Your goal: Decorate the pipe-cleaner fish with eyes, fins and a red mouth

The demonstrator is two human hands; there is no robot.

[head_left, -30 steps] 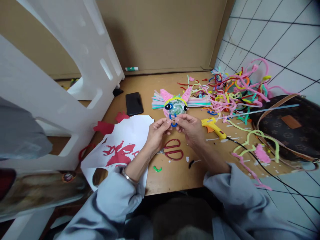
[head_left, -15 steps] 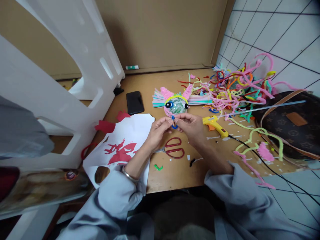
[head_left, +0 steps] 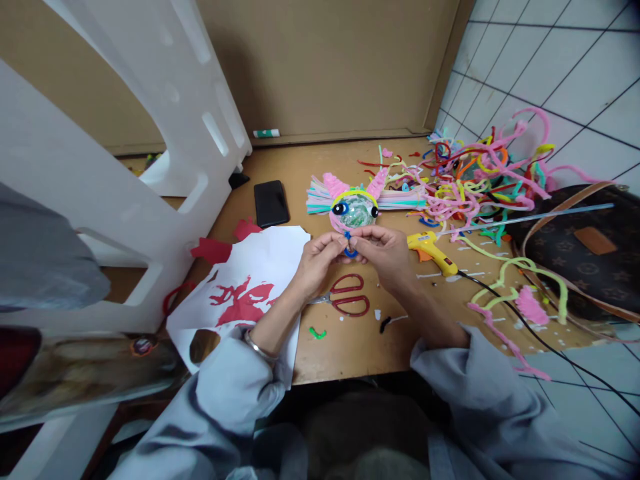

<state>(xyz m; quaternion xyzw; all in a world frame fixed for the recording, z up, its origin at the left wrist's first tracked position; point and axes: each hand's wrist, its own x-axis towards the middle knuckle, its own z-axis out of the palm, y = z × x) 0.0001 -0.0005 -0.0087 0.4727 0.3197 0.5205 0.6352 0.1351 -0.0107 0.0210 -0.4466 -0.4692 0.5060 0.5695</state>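
Between my fingertips is a short blue pipe cleaner (head_left: 350, 253) bent into a small loop. My left hand (head_left: 320, 261) pinches it from one side, and my right hand (head_left: 384, 252) pinches it from the other. Just beyond my hands sits a figure with a clear round body (head_left: 357, 211), googly eyes, pink ears and a yellow band. Bundles of pastel pipe cleaners (head_left: 401, 199) stick out at its sides. Red-handled scissors (head_left: 349, 295) lie below my hands. Right of my right hand lies a yellow glue gun (head_left: 434, 253) with a long glue stick in it.
A tangle of colourful pipe cleaners (head_left: 480, 173) and a brown handbag (head_left: 565, 247) fill the right side. White paper (head_left: 270, 257) with red pieces lies at left, below a black phone (head_left: 271, 203). A white plastic panel (head_left: 200, 100) stands at left. The glue gun's cord (head_left: 525, 319) runs right.
My hands stay pinched on the blue pipe cleaner in nearly the same place. The whole view has shifted very slightly.
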